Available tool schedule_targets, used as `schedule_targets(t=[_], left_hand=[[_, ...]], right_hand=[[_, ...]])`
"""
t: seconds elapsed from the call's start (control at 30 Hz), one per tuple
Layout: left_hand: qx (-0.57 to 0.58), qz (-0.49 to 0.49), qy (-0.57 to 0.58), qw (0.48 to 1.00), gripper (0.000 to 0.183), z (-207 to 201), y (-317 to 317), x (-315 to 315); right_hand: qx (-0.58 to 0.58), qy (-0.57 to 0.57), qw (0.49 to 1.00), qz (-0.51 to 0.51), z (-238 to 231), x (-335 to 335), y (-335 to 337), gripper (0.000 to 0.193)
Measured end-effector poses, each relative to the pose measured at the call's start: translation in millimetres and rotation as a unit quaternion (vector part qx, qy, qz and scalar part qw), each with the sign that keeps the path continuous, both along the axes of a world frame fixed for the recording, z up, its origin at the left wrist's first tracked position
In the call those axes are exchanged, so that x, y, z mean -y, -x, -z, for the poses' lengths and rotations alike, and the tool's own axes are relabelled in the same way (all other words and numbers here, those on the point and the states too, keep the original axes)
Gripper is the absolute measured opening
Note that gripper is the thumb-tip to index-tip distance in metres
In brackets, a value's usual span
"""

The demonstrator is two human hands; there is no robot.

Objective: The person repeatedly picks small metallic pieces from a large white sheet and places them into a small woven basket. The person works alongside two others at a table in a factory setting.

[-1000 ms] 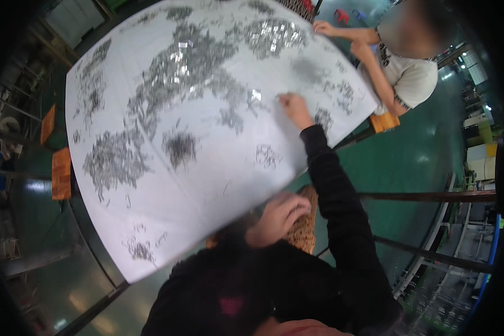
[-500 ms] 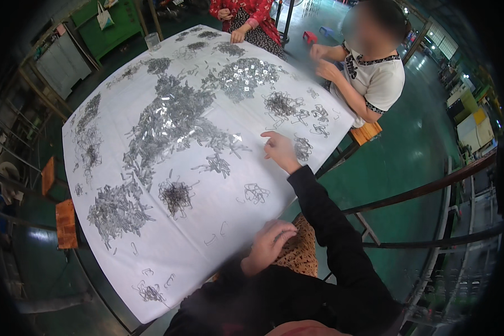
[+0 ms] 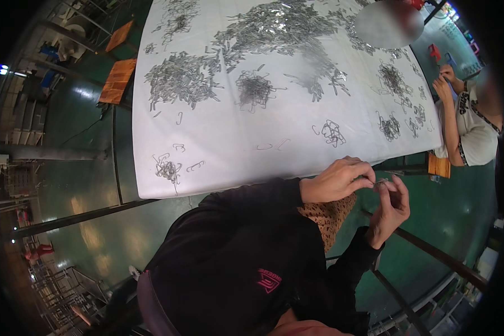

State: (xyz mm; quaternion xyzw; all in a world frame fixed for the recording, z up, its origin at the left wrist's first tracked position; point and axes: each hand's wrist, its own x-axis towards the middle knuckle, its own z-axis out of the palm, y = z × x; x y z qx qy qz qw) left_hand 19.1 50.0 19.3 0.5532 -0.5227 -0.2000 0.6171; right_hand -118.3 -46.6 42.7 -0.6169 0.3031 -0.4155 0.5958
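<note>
The small metal piece point(image 3: 381, 182) is located just off the near edge of the white-covered table point(image 3: 218, 140), toward the right part of that edge. (Its exact shape is too small to read.) The right hand point(image 3: 390, 211) pinches it between thumb and fingertips, off the table. The left hand point(image 3: 336, 182) is positioned at the table's near edge, thumb and forefinger drawn together beside the piece; whether they also grip it cannot be told. The patterned cloth point(image 3: 330, 221) is below the hands, off the same edge.

On the table, toward its near edge: a loose cluster of bent wires point(image 3: 333, 133) on the right part, and a wire pile point(image 3: 167, 169) at the near left corner. At mid-table: a dense wire tangle point(image 3: 255, 91). On the table's left side: a heap of flat metal strips point(image 3: 182, 81). Beyond the table's right end: a co-worker point(image 3: 476, 131), both hands raised. Off its left side: two wooden stools point(image 3: 117, 81).
</note>
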Motion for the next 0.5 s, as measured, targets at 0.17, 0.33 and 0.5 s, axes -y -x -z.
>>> schedule_targets(t=[0.17,0.33,0.5], left_hand=[[0.01,-0.004,-0.02,1.0,0.011,5.4,-3.7,-2.9],[0.045,-0.129,0.017,0.99,0.029,21.9,-22.5,-20.3],[0.172,-0.392,-0.214,0.878,0.015,45.3,-148.2,-97.1]], right_hand=[[0.062,-0.006,0.998,0.026,7.1,-5.5,-6.9,0.026],[0.086,-0.016,0.996,0.013,15.7,-14.9,-14.5,0.022],[0.058,-0.011,0.998,0.019,20.4,-21.0,-16.4,0.02]])
